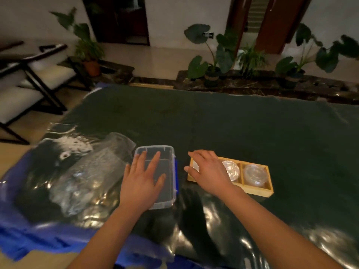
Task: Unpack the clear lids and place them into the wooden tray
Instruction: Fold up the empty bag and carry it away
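A wooden tray (269, 188) with three compartments lies on the dark green cloth at centre right. A clear round lid (254, 174) sits in its right compartment and another clear lid (231, 169) in the middle one. My right hand (208, 170) hovers over the left compartment, fingers spread, with the edge of a third clear lid (195, 166) showing under them. My left hand (143, 178) rests flat, fingers apart, on the closed clear plastic box (169, 152) with a blue latch, left of the tray.
A crumpled clear plastic bag (93, 171) lies left of the box on glossy sheeting. A blue cloth (29, 239) hangs at the near left edge. Chairs stand at far left; potted plants (213, 61) line the floor beyond the table.
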